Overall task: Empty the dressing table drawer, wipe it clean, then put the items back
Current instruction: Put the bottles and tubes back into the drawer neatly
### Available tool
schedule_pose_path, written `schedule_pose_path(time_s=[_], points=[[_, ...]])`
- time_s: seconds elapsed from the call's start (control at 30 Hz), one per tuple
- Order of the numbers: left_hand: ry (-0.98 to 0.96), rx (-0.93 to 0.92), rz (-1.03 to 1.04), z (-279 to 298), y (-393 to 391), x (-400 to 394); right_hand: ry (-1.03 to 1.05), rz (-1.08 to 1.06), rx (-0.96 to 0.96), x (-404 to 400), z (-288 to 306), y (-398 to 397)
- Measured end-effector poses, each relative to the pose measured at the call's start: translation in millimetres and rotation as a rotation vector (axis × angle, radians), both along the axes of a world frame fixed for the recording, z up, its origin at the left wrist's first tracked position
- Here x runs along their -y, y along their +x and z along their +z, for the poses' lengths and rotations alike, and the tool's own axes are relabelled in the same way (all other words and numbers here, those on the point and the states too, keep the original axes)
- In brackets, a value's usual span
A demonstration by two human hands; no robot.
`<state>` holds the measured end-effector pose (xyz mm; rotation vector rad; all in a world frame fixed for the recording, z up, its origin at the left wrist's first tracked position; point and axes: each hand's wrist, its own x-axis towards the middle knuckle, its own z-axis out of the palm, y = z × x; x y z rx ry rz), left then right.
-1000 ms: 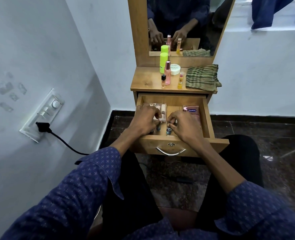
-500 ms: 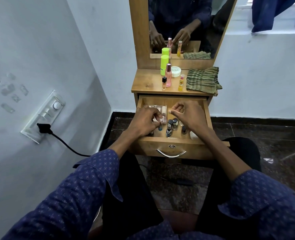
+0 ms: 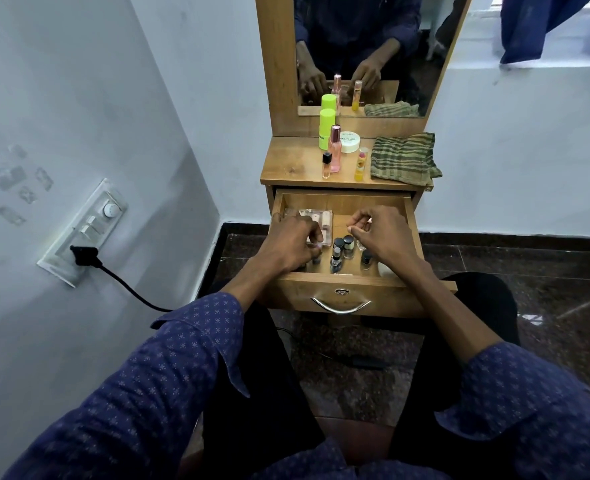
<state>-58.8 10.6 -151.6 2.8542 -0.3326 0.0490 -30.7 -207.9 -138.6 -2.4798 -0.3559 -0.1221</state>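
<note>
Head view: both hands in drawer (image 3: 342, 202) — left hand (image 3: 288, 245) pinching small bottle (image 3: 317, 252), right hand (image 3: 383, 233) curled, contents unclear.

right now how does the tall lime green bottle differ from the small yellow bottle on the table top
The tall lime green bottle stands at the back by the mirror; the small yellow bottle stands nearer the front edge. The green one is taller, wider and opaque with a matching green cap; the yellow one is slim with a pink cap. Both stand upright.

On the honey-brown wooden table (image 3: 286, 168), a green-and-tan striped folded cloth (image 3: 402, 157) lies at 3 o'clock of the lime-green plastic bottle (image 3: 326, 128) and pink glass bottle (image 3: 335, 148). Navy sleeves (image 3: 182, 358) carry pale dotted flowers.
</note>
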Motion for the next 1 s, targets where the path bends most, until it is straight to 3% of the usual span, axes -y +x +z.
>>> schedule_pose_path(time_s=[0.27, 0.47, 0.6, 1.0], points=[[-0.094, 0.038, -0.029, 11, 13, 14, -0.073, 0.061, -0.054, 34, -2, -2], [0.010, -0.069, -0.011, 24, 31, 39, -0.132, 0.080, -0.027, 31, 0, -1], [0.127, -0.116, 0.008, 25, 38, 52, -0.291, 0.109, 0.044, 17, 4, -1], [0.095, -0.214, 0.035, 24, 42, 61, -0.543, 0.029, 0.092, -7, 11, -11]])
